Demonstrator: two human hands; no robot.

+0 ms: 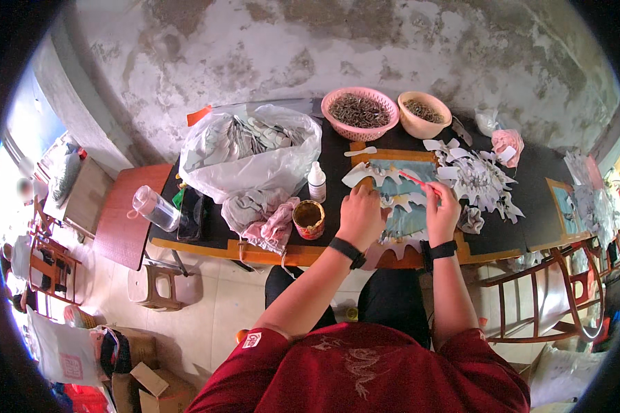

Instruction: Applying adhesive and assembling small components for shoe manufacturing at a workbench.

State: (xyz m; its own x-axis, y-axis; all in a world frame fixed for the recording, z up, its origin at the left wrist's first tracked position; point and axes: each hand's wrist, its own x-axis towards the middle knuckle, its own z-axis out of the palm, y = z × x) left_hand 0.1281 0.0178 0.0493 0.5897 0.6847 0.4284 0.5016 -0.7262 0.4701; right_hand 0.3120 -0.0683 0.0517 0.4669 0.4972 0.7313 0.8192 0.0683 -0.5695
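Observation:
My right hand [443, 210] is closed around a thin red-pink stick-like tool [412, 178], perhaps a brush; its tip is too small to make out. The tool points up and left over a blue-grey work sheet [408, 221]. At the sheet's left side, the bent fingers of my left hand [362, 215] are closed at the edge of a white jagged-edged cut piece [355, 175]. More such white pieces [395, 200] lie in rows down the sheet. Left of my left hand stand an open tin [308, 221] with brown stains and a white squeeze bottle [316, 183].
Behind are a pink basket [360, 132] and a cream bowl [445, 129], both with small dark pieces. A heap of white cutouts [474, 173] lies right. At left are a filled plastic bag [251, 164], crumpled cloths [258, 215] and a clear bottle [156, 208].

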